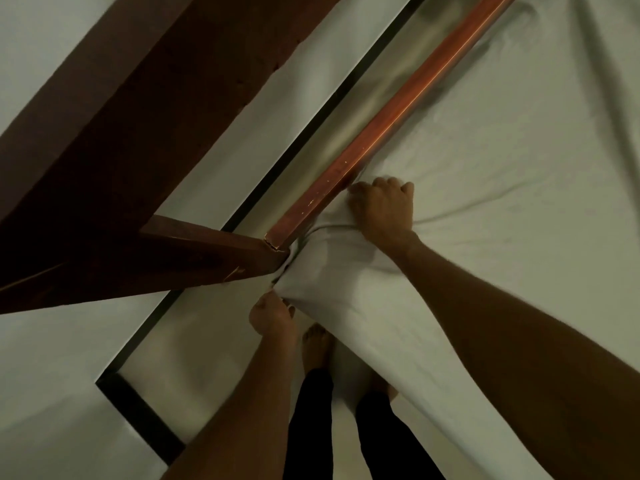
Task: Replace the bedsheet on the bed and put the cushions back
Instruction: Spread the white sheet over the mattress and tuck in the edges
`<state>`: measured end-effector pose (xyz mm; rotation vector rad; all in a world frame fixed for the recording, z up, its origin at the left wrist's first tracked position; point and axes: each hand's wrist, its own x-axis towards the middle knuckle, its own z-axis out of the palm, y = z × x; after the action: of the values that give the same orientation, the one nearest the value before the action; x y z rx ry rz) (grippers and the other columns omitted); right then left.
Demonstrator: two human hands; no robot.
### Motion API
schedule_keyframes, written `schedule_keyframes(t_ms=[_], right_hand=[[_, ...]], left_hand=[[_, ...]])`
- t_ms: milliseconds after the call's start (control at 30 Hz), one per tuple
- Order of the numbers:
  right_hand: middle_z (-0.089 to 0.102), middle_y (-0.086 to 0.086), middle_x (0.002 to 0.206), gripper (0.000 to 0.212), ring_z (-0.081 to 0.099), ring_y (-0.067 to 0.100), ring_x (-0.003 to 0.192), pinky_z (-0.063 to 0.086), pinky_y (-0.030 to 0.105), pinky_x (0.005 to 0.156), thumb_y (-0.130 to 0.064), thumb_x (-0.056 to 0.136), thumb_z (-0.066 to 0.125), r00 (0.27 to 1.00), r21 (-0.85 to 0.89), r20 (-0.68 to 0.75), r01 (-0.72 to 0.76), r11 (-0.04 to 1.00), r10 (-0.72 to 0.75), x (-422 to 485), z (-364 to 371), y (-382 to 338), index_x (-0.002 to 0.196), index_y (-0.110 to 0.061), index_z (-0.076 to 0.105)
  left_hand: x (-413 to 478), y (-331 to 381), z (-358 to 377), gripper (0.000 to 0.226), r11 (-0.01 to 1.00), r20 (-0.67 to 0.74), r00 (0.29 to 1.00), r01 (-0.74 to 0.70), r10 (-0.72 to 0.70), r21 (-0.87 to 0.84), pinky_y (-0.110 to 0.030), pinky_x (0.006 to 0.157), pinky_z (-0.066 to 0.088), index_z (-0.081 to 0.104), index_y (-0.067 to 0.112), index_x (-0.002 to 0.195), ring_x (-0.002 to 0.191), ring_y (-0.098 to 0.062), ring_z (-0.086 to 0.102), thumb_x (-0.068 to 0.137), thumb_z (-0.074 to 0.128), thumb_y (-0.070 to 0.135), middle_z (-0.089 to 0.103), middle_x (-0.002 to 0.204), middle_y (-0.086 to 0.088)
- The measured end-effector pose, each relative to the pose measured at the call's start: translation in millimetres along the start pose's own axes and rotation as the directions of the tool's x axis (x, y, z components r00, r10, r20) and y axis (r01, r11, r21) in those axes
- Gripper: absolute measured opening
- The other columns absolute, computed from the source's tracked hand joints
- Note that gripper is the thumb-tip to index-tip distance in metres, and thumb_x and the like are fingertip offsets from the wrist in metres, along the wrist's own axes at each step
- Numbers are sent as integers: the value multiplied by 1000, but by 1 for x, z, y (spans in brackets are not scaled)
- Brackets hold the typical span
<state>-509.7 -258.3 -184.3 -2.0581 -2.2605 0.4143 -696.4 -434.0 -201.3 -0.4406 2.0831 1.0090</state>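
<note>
Now the left hand pinches the bunched corner of the pale, creased cotton bedsheet by the dark wooden end board, the right hand curls into it beside the reddish wooden side rail: sheet spread, corner tuck seemingly unfinished, cushions nowhere in view.

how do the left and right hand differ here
The right hand sits on top of the bed beside the wooden rail; the left hand is lower, at the hanging corner. The right hand curls down into the bedsheet; the left hand pinches it. Both hold the bedsheet.
</note>
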Motion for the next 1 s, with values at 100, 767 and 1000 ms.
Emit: schedule_keyframes(t_ms=[100, 767, 1000], right_hand=[[64, -2, 81, 31, 48, 21, 82, 34, 40, 83, -37, 102, 50, 998, -4, -52, -29, 1000, 28, 13, 3, -15, 90, -24, 75], [37, 14, 161, 67, 20, 36, 154, 13, 59, 124, -55, 103, 30, 957, -27, 134, 263, 965, -257, -7, 29, -17, 154, -13, 38], [22, 12, 169, 72, 12, 30, 158, 8, 55, 126, -54, 96, 50, 867, 116, 252, 413, 903, -429, -121, 11, -48, 158, -21, 35]], left_hand=[[-1, -10, -7, 22, 995, -28, 994, -105, 105, 5, -41, 80, 57, 73, 2, 109, 96, -32, 71, 104, 58, 17, 72, 106, -15], [-16, -6, 13, 54, 996, 579, 812, 42, -76, 73, -55, 102, 53, 48, 35, 152, 129, -29, 58, 103, 46, 59, 59, 144, -3], [10, 2, 27, 61, 989, 587, 800, 50, -123, 139, -53, 101, 53, 62, 34, 140, 127, -37, 62, 92, 47, 68, 65, 139, -12]])
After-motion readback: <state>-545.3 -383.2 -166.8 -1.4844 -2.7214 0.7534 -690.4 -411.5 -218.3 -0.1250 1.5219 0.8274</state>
